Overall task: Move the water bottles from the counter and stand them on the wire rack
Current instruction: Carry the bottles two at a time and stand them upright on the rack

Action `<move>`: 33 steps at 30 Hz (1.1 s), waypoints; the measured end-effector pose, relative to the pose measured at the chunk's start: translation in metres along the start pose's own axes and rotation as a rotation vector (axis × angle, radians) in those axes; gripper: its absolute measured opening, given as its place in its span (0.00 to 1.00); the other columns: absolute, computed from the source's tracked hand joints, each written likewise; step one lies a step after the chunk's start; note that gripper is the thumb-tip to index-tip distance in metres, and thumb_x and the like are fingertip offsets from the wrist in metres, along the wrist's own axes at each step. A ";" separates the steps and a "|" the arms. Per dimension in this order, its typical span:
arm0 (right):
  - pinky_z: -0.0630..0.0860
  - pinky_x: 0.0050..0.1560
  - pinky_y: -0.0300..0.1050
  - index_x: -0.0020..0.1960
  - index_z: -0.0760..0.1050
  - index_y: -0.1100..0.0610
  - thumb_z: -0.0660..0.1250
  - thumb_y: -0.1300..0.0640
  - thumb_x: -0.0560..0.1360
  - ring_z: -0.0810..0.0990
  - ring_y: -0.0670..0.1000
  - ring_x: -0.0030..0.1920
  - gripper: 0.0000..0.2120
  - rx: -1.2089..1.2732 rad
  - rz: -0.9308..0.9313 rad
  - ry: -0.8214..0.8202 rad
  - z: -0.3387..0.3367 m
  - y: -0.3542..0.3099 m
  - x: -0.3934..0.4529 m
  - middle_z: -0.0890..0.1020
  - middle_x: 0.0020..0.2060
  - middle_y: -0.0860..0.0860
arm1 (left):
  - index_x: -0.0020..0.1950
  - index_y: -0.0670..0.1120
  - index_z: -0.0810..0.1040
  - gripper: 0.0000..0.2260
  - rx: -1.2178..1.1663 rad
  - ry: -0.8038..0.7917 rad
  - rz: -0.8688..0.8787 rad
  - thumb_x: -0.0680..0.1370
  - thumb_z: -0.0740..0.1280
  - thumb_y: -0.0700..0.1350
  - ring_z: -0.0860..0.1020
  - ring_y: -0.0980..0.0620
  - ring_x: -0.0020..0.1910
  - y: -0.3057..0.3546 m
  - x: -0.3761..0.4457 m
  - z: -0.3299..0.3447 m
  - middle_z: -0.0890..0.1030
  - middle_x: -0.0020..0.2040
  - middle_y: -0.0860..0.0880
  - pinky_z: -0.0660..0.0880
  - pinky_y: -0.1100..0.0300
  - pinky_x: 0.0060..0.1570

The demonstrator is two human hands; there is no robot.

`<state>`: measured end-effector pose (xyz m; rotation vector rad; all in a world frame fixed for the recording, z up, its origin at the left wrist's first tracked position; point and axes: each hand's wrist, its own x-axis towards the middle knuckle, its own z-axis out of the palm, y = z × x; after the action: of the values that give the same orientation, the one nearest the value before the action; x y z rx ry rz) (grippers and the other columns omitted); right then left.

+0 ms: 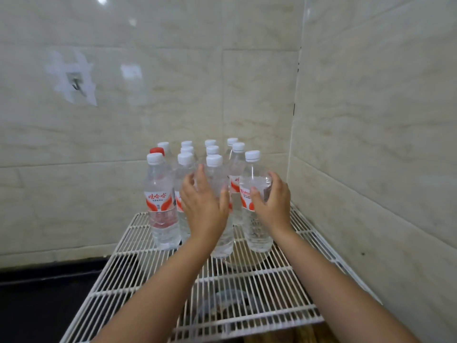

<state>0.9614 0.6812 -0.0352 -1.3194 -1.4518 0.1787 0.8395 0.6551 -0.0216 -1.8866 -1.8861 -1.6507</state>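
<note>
a: status on the bottle move?

b: from my feed, mostly done i'd say. about a dozen water bottles [162,209] stand upright on the wire rack [247,288], packed in rows at the far end toward the tiled corner. one at back left has a red cap [156,150], the rest white.

a: hands?

b: right hand [272,201] has fingers and thumb curled round the front-right bottle [256,184] at label height. it's upright, base looks to be on the wires, so i read this as final placement or a nudge into line. left hand [204,201] is spread, fingers fairly straight, against the front-middle bottle [214,169]. looks like steadying, not a grip, though the palm hides the contact.

a: anything left on the counter?

b: can't tell. only a dark strip of counter [49,280] shows at lower left, no bottles on that bit. the rest is out of frame.

a: risk?

b: bottles stand touching or just beside each other on thin wires. a bump on release could tip a neighbour. near half of the rack is free if more come.
</note>
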 end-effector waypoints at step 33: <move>0.59 0.27 0.40 0.29 0.61 0.56 0.59 0.44 0.76 0.69 0.51 0.34 0.23 -1.001 -0.166 -0.552 -0.052 -0.077 0.087 0.67 0.28 0.49 | 0.57 0.40 0.75 0.15 0.616 -0.476 0.306 0.77 0.64 0.50 0.77 0.45 0.56 0.046 0.099 -0.017 0.79 0.56 0.43 0.71 0.58 0.47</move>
<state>0.9756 0.6924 0.0907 -2.0202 -2.2558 -0.3822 0.8348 0.7022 0.0779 -2.2185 -1.8043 -0.4723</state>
